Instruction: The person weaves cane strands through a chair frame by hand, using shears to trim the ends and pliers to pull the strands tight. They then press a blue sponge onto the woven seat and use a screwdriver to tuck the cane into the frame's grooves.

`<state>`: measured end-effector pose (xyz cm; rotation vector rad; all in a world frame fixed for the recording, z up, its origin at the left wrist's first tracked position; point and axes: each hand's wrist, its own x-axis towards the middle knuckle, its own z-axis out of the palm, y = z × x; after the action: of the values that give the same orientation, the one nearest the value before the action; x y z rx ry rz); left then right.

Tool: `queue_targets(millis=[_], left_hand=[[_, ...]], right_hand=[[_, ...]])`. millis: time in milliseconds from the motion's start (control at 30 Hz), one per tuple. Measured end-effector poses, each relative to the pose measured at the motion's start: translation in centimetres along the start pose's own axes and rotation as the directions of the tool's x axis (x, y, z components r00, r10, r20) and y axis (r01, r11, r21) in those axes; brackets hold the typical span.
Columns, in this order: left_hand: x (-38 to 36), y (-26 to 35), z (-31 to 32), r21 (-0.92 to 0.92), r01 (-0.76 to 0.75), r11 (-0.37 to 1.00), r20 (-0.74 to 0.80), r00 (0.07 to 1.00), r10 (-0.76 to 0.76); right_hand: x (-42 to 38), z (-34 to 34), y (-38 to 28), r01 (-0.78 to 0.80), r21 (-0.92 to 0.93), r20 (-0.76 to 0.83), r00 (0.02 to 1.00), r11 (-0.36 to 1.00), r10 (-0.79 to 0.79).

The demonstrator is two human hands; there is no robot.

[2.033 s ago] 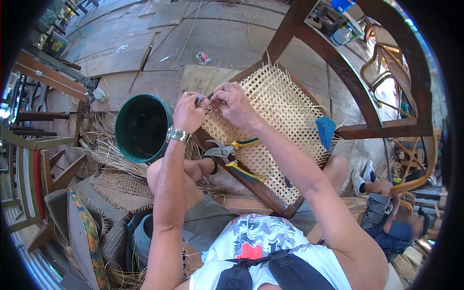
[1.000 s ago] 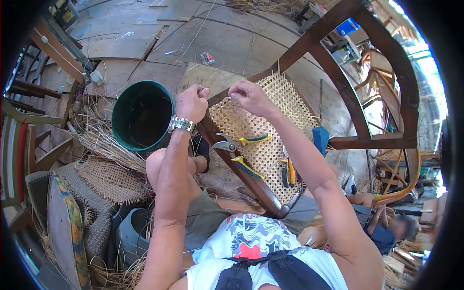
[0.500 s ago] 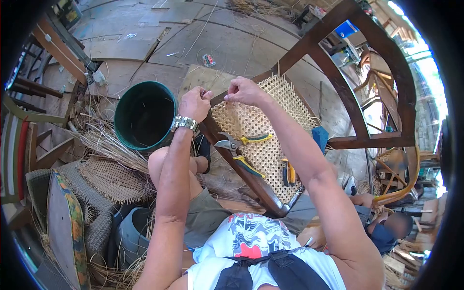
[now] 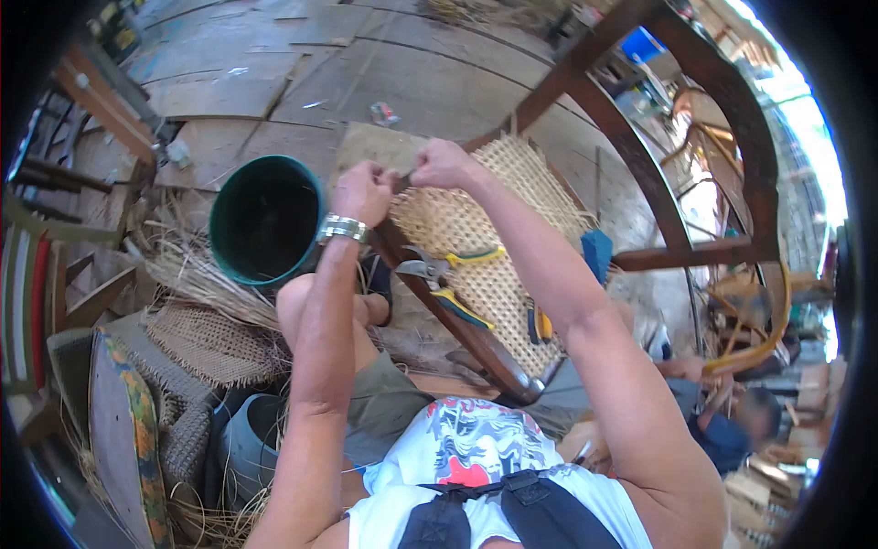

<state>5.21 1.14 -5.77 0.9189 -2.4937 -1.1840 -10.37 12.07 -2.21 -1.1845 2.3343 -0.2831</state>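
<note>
Over the corner of a wooden chair frame (image 4: 477,355), my left hand (image 4: 364,190) and my right hand (image 4: 443,165) work close together, fingers pinched. Whatever lies between the fingertips is too small and blurred to make out. Woven cane webbing (image 4: 457,220) covers the chair's seat, partly hidden under my right forearm. On that webbing and the near rail rest pruning shears (image 4: 441,272) with yellow-and-dark handles. Another orange-and-black handled tool (image 4: 540,322) lies nearer the seat's front. A blue block (image 4: 596,254) sits at the seat's right edge.
A dark green bucket (image 4: 219,240) stands left of my left hand, beside loose cane strands (image 4: 197,279). Woven mats (image 4: 215,339) and a grey container (image 4: 242,444) are at lower left. The chair's backrest (image 4: 640,165) rises at right; another person (image 4: 722,439) sits beyond.
My hands have drawn nearer each other; the right hand has moved left and its fingers have curled in more tightly. The whole view has shifted slightly.
</note>
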Motion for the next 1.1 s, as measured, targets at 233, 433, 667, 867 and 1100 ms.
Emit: queue_targets(millis=[233, 433, 667, 867, 1100], left_hand=[[0.0, 3.9, 0.2, 0.19, 0.026, 0.981, 0.048, 0.998, -0.036], [2.4, 4.3, 1.1, 0.315, -0.038, 0.948, 0.266, 0.963, -0.05], [3.1, 0.8, 2.7, 0.166, -0.153, 0.974, 0.266, 0.958, 0.105], [1.4, 2.5, 2.3, 0.068, -0.088, 0.994, 0.147, 0.986, 0.078], [4.5, -0.1, 2.9, 0.023, -0.059, 0.998, 0.231, 0.972, 0.052]], right_hand=[[-14.3, -2.1, 4.6, 0.149, 0.262, -0.468, 0.884, 0.954, -0.009], [-32.1, 4.8, 4.0, -0.375, 0.414, -0.309, 0.799, 0.829, 0.516], [-38.2, 10.2, 8.9, -0.4, 0.343, -0.522, 0.67, 0.85, 0.527], [-37.8, 10.3, 11.7, -0.305, 0.566, -0.303, 0.786, 0.766, 0.538], [-32.2, 2.1, 9.7, 0.373, 0.921, -0.292, 0.851, -0.111, 0.437]])
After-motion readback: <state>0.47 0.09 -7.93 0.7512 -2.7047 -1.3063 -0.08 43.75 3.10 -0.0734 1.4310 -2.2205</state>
